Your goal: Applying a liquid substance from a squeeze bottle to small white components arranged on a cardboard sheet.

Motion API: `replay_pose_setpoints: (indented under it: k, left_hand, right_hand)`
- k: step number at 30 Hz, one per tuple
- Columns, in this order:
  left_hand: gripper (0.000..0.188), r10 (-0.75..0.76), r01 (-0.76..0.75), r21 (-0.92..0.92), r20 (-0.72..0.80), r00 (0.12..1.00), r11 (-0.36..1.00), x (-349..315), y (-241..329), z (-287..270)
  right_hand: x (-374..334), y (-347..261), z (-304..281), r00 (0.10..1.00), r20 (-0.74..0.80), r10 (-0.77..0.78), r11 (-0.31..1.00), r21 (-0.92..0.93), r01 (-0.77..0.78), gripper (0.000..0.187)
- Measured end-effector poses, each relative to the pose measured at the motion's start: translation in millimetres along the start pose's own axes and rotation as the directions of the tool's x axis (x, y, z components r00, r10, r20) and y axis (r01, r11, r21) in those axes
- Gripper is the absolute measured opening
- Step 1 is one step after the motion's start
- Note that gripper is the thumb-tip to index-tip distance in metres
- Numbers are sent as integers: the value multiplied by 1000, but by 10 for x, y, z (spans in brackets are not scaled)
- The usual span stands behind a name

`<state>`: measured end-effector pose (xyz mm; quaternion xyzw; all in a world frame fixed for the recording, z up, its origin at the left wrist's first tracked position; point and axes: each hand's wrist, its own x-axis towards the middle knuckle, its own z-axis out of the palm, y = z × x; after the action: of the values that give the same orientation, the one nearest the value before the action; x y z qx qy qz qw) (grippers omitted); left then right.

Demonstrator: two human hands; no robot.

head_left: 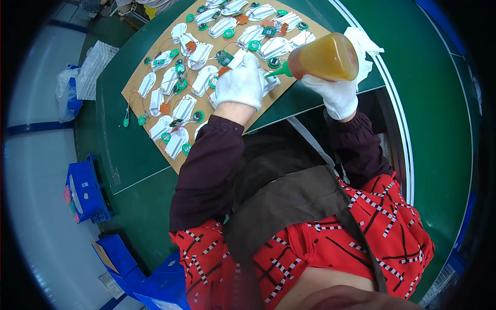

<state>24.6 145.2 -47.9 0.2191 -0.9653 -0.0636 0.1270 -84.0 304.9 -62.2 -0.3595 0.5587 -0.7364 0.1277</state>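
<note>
My right hand [333, 95], in a white glove, is wrapped round a squeeze bottle [330, 57] of amber liquid. The bottle lies tilted, its green nozzle [279, 72] pointing left toward my other hand. My left hand [240, 85], gloved too, is closed over the near right part of a brown board [139, 85]. Its fingertips are by a white plastic housing [237, 58] and a green circuit board [224, 58]; what they grip is hidden by the glove. Around it lie several white housings [201, 80] with wires, green round parts [198, 116] and orange pieces [165, 108].
The board rests on a green table [116, 150]. A crumpled white cloth [364, 49] lies beyond the bottle, by the table's white edge strip [400, 113]. On the left stand blue bins [85, 188], a white stack [97, 67] and a clear plastic bag [66, 93].
</note>
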Motion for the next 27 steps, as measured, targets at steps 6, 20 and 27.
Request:
replay_pose_setpoints:
  k: [6, 20, 27]
  left_hand:
    - [30, -36, 34, 20, 130, 991, 999, 24, 105, -152]
    - [37, -1, -29, 135, 215, 977, 990, 51, 59, -6]
    - [41, -34, 7, 113, 235, 971, 994, 51, 86, -32]
  right_hand:
    - [17, -41, 7, 999, 15, -31, 984, -176, 33, 53]
    - [58, -85, 20, 987, 96, -132, 958, -244, 152, 57]
    - [20, -84, -5, 984, 118, -135, 928, -333, 167, 57]
